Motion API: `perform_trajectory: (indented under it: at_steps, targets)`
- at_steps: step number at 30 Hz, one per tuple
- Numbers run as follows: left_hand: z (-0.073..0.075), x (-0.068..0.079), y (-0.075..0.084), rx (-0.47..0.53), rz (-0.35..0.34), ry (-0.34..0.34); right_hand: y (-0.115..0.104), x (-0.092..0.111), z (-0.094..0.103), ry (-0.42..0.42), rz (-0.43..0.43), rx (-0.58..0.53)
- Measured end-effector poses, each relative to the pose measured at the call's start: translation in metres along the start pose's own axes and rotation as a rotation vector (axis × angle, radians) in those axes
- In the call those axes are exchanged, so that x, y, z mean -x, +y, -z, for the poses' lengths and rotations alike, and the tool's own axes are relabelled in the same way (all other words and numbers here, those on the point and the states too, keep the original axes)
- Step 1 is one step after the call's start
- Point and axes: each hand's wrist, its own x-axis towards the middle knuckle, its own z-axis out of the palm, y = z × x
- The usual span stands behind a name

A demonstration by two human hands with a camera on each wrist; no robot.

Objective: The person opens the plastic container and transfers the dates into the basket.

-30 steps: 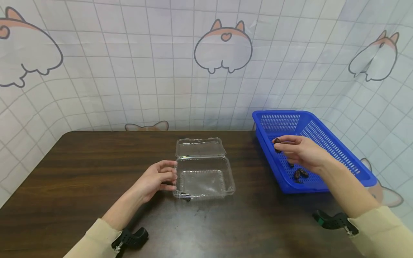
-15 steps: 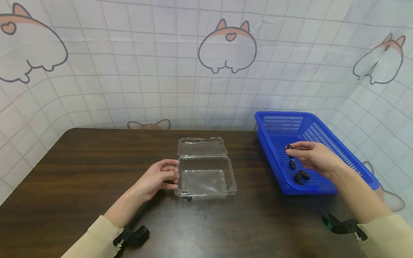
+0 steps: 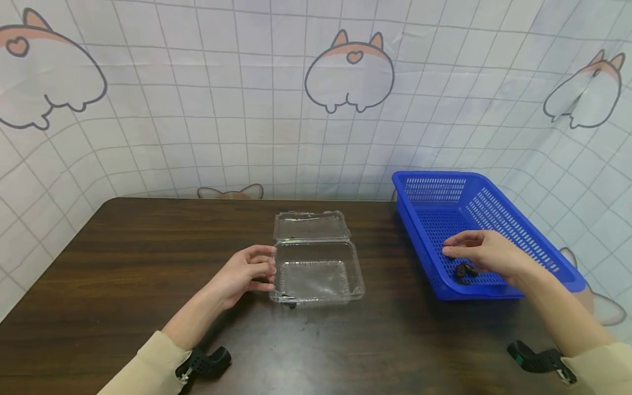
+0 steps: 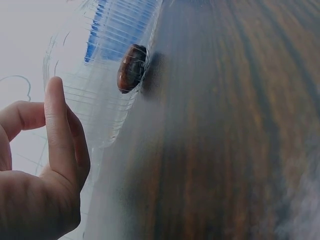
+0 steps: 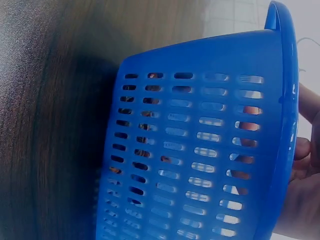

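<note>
A clear plastic clamshell box [image 3: 316, 277] stands on the table, its lid [image 3: 311, 226] folded back. My left hand [image 3: 242, 275] rests its fingertips along the box's left side, fingers extended. One dark brown, glossy oval piece like a date [image 4: 132, 68] shows at the box's near wall in the left wrist view; I cannot tell whether it is inside. My right hand [image 3: 489, 253] reaches into the blue basket [image 3: 419, 241], thumb and fingertips close together, low over its floor. What lies between them is hidden. Several similar dates [image 3: 465, 270] lie below and beside it.
The dark wooden table [image 3: 163, 230] spreads around the box. Behind it hangs a white checked sheet with cartoon dogs [image 3: 349, 71]. In the right wrist view the basket's slotted side wall [image 5: 190, 135] stands in front of the right hand.
My right hand, pinching a date earlier, has moved right and down into the basket; that date is no longer visible at its fingertips. The left hand stays at the box.
</note>
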Motion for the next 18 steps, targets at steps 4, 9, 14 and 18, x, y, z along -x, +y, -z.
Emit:
perform_trajectory:
  at_steps: [4, 9, 14, 18]
  targets:
    - [-0.002, 0.000, -0.001, -0.004, 0.003, 0.001, -0.009, 0.004, -0.005, 0.048, 0.062, 0.031]
    - [-0.005, 0.001, -0.002, -0.009, 0.003, 0.003, -0.035, 0.002, -0.020, 0.080, 0.167, 0.029]
    - [-0.004, -0.001, -0.002, -0.010, 0.005, 0.000, -0.066, -0.007, -0.048, -0.012, 0.256, -0.016]
    - [-0.005, -0.002, -0.001, 0.002, 0.008, 0.000, -0.087, -0.016, -0.079, -0.146, 0.299, -0.045]
